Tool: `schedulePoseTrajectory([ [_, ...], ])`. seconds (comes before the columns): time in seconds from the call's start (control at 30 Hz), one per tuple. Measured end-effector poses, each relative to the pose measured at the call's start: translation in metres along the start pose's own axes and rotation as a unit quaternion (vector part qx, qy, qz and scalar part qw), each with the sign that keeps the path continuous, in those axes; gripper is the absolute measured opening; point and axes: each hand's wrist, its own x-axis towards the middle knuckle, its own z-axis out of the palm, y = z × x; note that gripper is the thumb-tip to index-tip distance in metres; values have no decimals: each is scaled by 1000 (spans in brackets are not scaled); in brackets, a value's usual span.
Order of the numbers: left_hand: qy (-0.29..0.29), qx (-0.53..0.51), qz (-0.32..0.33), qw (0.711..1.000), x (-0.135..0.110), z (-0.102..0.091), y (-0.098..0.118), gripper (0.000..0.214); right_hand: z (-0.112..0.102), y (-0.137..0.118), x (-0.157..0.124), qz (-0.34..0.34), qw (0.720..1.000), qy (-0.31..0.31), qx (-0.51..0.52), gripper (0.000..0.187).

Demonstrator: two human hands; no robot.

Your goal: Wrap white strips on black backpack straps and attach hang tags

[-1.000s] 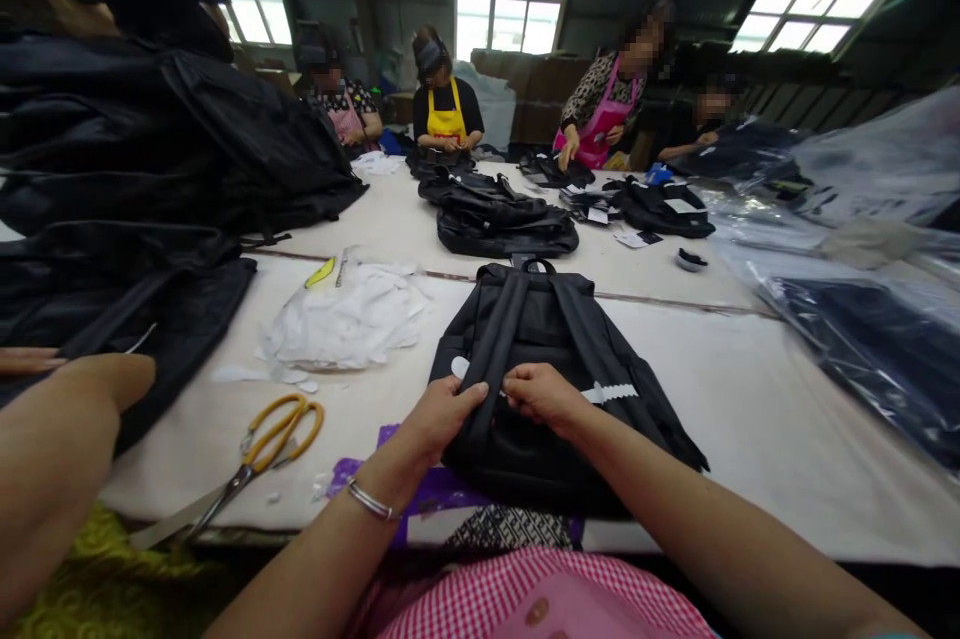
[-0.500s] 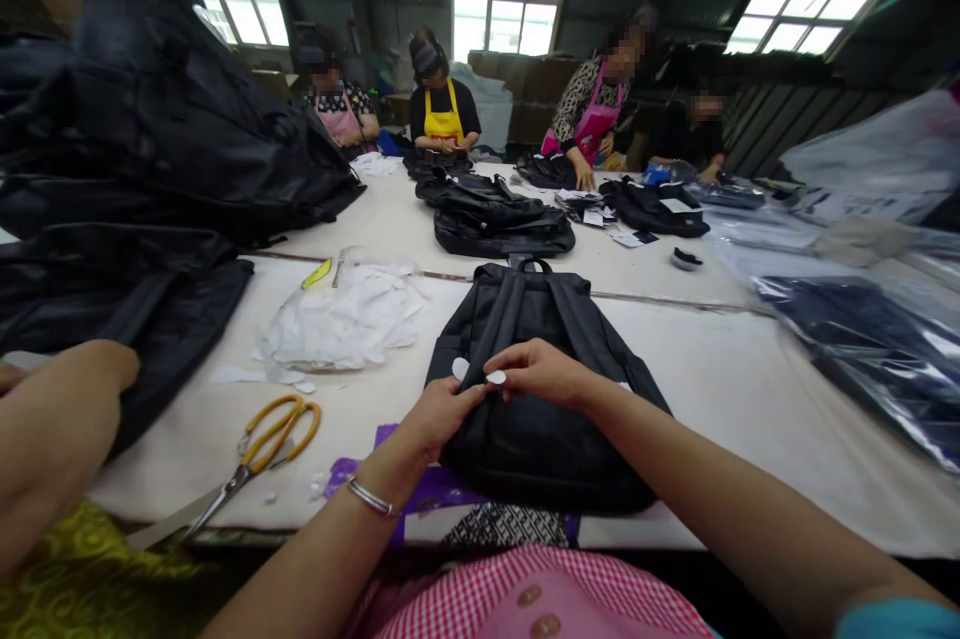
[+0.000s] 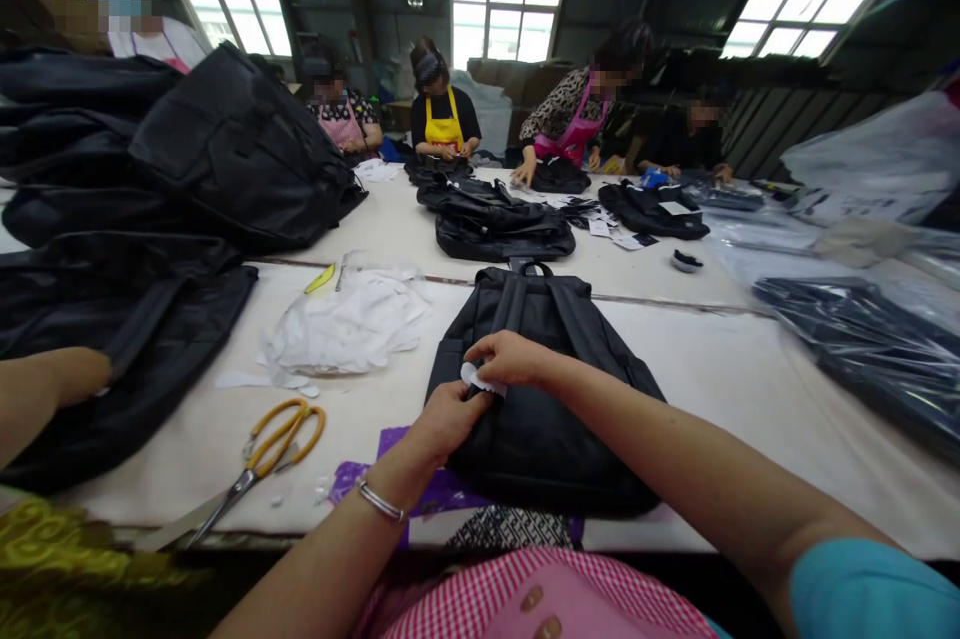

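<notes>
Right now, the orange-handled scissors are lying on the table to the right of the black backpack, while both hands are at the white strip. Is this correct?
Not quite: the head view shows the orange-handled scissors on the table to the left of the black backpack. The left hand and right hand are indeed at the white strip.

I wear a silver-toned bangle (image 3: 381,500) left of bottom centre; turquoise sleeve (image 3: 870,589), lower right; pink-and-white checked apron (image 3: 450,614), bottom centre, with plain pink panel (image 3: 600,609), brown oval marks (image 3: 532,599).
</notes>
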Motion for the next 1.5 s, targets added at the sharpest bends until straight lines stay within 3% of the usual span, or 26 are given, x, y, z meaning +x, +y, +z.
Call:
schedulePoseTrajectory([
  [0.17, -1, 14, 8, 1000, -2, -1, 3, 41, -1, -5, 1, 19, 999, -36, 29, 40],
  [0.3, 8, 37, 9, 999, -3, -1, 7, 37, 2, -8, 0, 31, 998, -18, 48, 33],
  [0.57, 17, 75, 9, 997, -1, -1, 1, 35, 7, 7, 6, -92, 995, -20, 18, 9],
  [0.7, 13, 90, 1, 996, 0, -2, 0, 35, 5, 9, 6, -98, 993, 10, -60, 20],
  [0.8, 13, 101, 11, 995, 0, -1, 2, 34, 2, 2, 3, -162, 970, 35, -175, 16],
  [0.97, 16, 141, 15, 990, -2, 1, 7, 33, 6, -18, 4, -151, 948, -11, -281, 13],
  [1.1, 27, 197, 27, 980, -1, 5, 10, 31, 21, -17, 15, -173, 946, 65, -265, 9],
  [1.27, 21, 175, 32, 984, 0, 5, 7, 27, 23, 5, 19, -174, 974, 84, -122, 8],
  [1.33, 19, 141, 20, 990, 0, 4, 6, 29, 17, 13, 12, -183, 965, 169, -78, 7],
  [1.4, 15, 114, 16, 993, -1, 3, 7, 31, 13, 18, 1, -154, 954, 253, -50, 15],
  [1.43, 13, 109, 19, 994, -1, 3, 8, 32, 13, 20, -6, -127, 955, 264, -44, 22],
  [1.5, 13, 121, 28, 992, -3, 3, 13, 32, 15, 23, -16, -76, 970, 227, -48, 38],
])
